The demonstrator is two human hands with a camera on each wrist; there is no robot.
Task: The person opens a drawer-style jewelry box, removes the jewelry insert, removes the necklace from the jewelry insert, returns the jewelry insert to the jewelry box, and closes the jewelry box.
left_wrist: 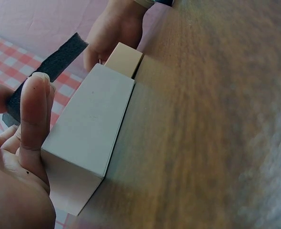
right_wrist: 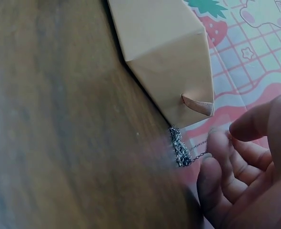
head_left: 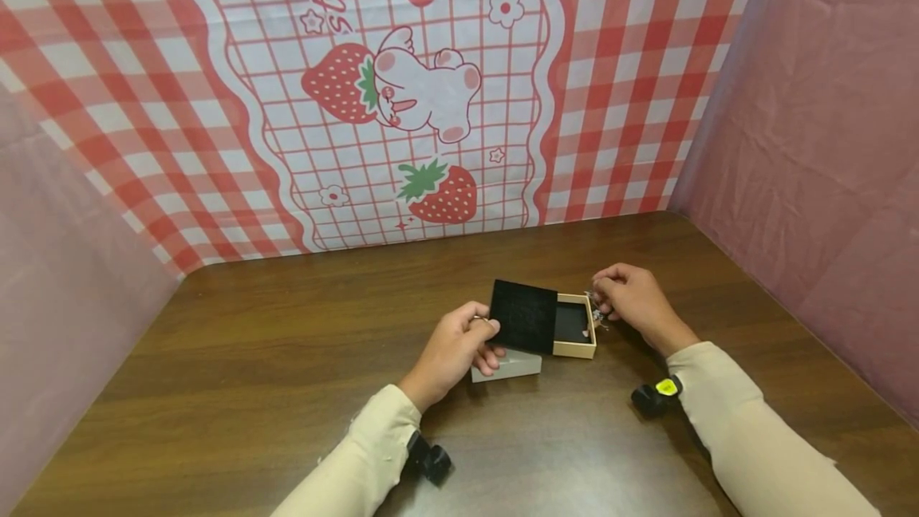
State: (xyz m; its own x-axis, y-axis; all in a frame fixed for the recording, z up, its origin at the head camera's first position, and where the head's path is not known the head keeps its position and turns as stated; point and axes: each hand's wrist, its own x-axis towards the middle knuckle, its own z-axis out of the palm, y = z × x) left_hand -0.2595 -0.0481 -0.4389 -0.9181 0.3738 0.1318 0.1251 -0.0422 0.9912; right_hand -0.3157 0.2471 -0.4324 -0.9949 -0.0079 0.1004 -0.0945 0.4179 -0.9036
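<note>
Currently a silver-toned chain point(right_wrist: 179, 148) sits just outside the drawer's end, mostly a bunched clump near its bottom corner, with two thin strands running up to my fingers. Whether the clump touches the table I cannot tell.

My right hand point(head_left: 635, 297) is nearly closed, thumb and fingertips pinching those strands. Light grip seems best: links this fine probably knot if dragged, so lift slowly and let the clump hang loose. Keep it off the pull tab point(right_wrist: 197, 104) on the end face, a likely snag.

The tan drawer point(head_left: 574, 350) stands partly out of its grey sleeve point(head_left: 506, 367), its visible inside black. No hand steadies the box; I judge any sideways tug on the drawer could shift it.

My left hand point(head_left: 458, 345) is partly curled, thumb and fingers pinching one edge of a black foam pad point(head_left: 524, 317), held tilted above the sleeve. Worth tipping it farther left, since from overhead it hides part of the box.

Beneath everything, a brown wood-grain table point(head_left: 287, 357).
</note>
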